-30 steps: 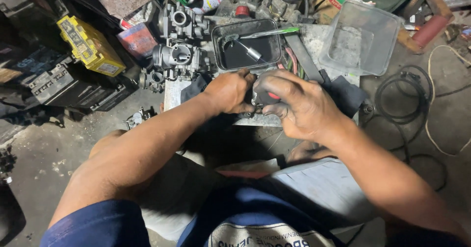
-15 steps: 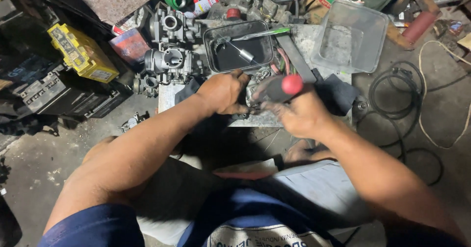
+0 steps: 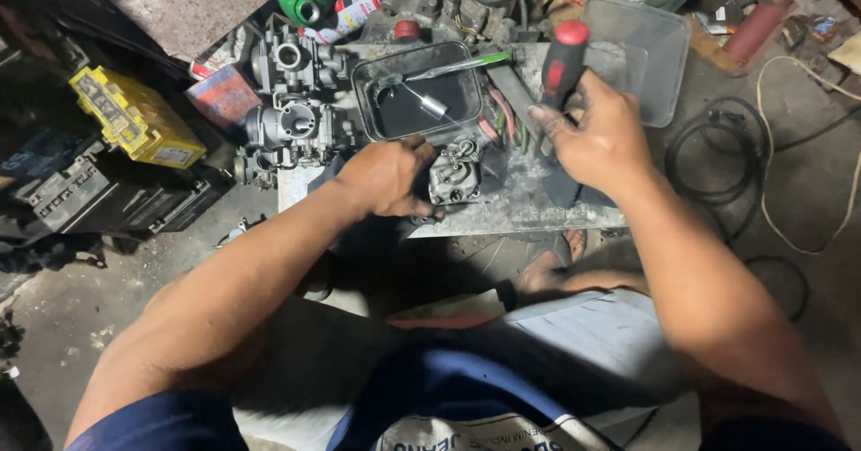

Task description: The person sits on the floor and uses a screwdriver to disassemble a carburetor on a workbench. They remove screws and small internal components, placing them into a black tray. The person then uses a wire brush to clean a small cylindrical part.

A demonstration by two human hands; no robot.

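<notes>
Presently: my left hand [image 3: 387, 177] clamps the carburetor [image 3: 456, 171]; beside it, my right hand [image 3: 599, 137] fist-grips a red-and-black screwdriver [image 3: 562, 61], lifted clear. Next, I judge: reseat the tip squarely.

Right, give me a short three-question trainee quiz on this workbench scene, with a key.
1. True or false: the right hand holds a screwdriver with a red and black handle.
2. What does the left hand steady? A) a yellow box B) a small metal carburettor C) a green cap
3. Fill in: the dark tray behind the hands holds a ____ part and a green-handled tool.

Key: 1 true. 2 B, the carburettor on the metal plate. 3 small metal cylindrical part.
</notes>
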